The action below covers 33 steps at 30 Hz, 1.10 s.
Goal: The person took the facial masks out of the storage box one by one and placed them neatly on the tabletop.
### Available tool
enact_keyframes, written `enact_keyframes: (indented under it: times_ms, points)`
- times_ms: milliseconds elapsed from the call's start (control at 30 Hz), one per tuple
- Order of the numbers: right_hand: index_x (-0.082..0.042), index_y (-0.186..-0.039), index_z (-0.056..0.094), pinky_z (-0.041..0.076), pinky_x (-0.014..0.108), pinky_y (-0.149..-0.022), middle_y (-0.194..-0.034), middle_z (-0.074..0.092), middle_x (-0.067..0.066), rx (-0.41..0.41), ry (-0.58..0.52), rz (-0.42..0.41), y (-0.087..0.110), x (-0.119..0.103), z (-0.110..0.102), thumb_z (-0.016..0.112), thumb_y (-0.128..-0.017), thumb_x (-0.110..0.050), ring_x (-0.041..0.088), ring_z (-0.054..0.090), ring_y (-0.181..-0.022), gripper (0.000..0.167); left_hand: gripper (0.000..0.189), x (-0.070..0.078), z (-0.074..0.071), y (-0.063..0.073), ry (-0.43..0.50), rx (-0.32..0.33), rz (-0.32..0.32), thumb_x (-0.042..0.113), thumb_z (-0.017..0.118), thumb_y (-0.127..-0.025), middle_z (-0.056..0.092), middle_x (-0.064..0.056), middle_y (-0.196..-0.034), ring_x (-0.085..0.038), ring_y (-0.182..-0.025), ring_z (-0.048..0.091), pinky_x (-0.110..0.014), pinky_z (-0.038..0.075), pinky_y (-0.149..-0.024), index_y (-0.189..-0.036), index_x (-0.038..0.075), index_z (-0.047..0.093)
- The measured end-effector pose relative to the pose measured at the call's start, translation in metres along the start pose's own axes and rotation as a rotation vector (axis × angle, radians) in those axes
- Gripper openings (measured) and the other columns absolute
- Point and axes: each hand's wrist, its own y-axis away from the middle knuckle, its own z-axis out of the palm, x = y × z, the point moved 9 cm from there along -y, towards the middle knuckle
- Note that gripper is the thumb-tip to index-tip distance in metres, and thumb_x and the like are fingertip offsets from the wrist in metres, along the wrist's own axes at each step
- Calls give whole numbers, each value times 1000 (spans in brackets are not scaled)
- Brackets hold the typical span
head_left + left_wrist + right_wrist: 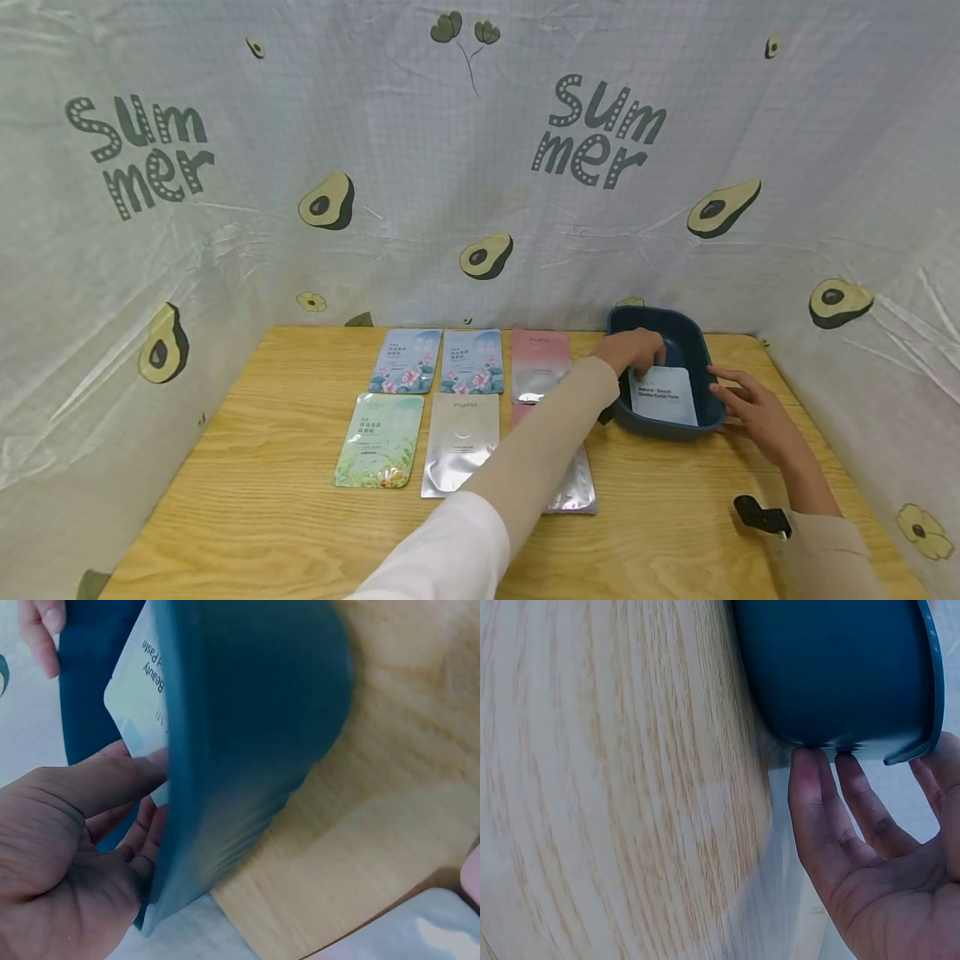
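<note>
Reaching into a dark blue plastic bin [678, 431], my left hand [637, 348] pinches a pale packet [663, 396] printed "Natural Beauty Double Eyelid Paste". In the left wrist view, the thumb lies over the front of that packet [135, 697], with other fingers behind it. The bin's near wall [255, 712] hides part of both. My right hand [765, 421] holds the bin's right side, some fingertips at the rim. From the right wrist, other fingers [870, 802] of it press against the outer wall [847, 667].
Left of the bin, several sachets lie in two rows: two blue floral ones [405, 361], a pink one [540, 358], a green one [380, 440] and a silver one [461, 442]. My left sleeve [551, 450] partly covers another pink-and-silver sachet [573, 487]. White printed sheeting [405, 125] surrounds the wooden table [247, 467].
</note>
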Motion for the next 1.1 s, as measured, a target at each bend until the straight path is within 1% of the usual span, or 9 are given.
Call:
enact_keyframes:
  times_ms: [133, 267, 367, 533, 633, 700, 833, 1000, 1100]
  points:
    - [-16, -160, 35, 61, 32, -77, -145, 38, 28, 5, 2, -1, 1, -1, 0, 48, -109, -37, 3, 68, -96, 57, 44, 1, -6, 2, -13, 18, 21, 4, 66, -99, 50, 15, -147, -2, -118, 48, -17, 45, -87, -130, 36, 68]
    - [-15, -159, 36, 61, 32, -76, -129, 53, 3, 2, -16, -8, 1, -3, -1, 50, -108, -35, 4, 68, -95, 56, 53, 1, -5, 7, -8, -24, 60, 7, 69, -97, 45, 16, -153, 0, -122, 45, -16, 42, -92, -137, 40, 63]
    - [-14, -159, 37, 61, 31, -76, -118, 52, -16, -4, -22, -10, 1, -4, -2, 50, -108, -35, 4, 69, -95, 56, 64, 2, -2, 9, 60, -84, 68, 3, 68, -97, 37, 20, -158, -3, -118, 49, -17, 48, -88, -144, 46, 56]
    - [-14, -158, 37, 61, 31, -76, -117, 53, -16, -3, -11, -15, 1, -4, -3, 49, -108, -36, 4, 68, -95, 56, 70, 4, -3, 10, 202, -85, 65, -7, 62, -97, 33, 19, -159, -10, -93, 64, -20, 59, -67, -144, 45, 57]
    - [-14, -158, 37, 61, 31, -76, -117, 53, -16, -4, -19, -13, 1, -4, -2, 50, -108, -36, 4, 68, -95, 56, 66, 4, -8, 12, 232, -28, 88, -8, 67, -93, 50, 9, -147, -10, -86, 64, -19, 58, -63, -140, 39, 63]
    - [-14, -158, 37, 61, 31, -76, -116, 53, -17, -3, -25, -11, 2, -4, -2, 50, -108, -35, 3, 68, -95, 56, 60, 3, -11, 15, 258, 22, 105, -6, 71, -91, 60, 3, -128, -11, -81, 66, -18, 58, -61, -135, 34, 68]
    - [-14, -158, 38, 61, 31, -76, -115, 54, -20, 1, -32, 2, 3, -2, -2, 51, -108, -35, 3, 68, -94, 56, 44, -3, -16, 24, 392, 149, 109, -1, 78, -88, 66, -2, -99, -11, -69, 68, -17, 57, -58, -124, 25, 76]
    - [-15, -159, 37, 61, 32, -77, -120, 54, -11, 4, -13, 18, 1, -1, -1, 52, -107, -39, 4, 68, -95, 59, 30, -15, -17, 44, 659, 345, 92, 1, 79, -87, 77, -2, -102, -11, -66, 72, -19, 59, -59, -114, 14, 80]
    - [-14, -159, 36, 61, 32, -77, -123, 53, -6, 7, -3, 19, 0, -1, 0, 52, -107, -39, 4, 68, -95, 60, 23, -17, -16, 56, 761, 458, 116, 2, 78, -88, 78, -5, -104, -11, -69, 74, -20, 59, -61, -110, 8, 81]
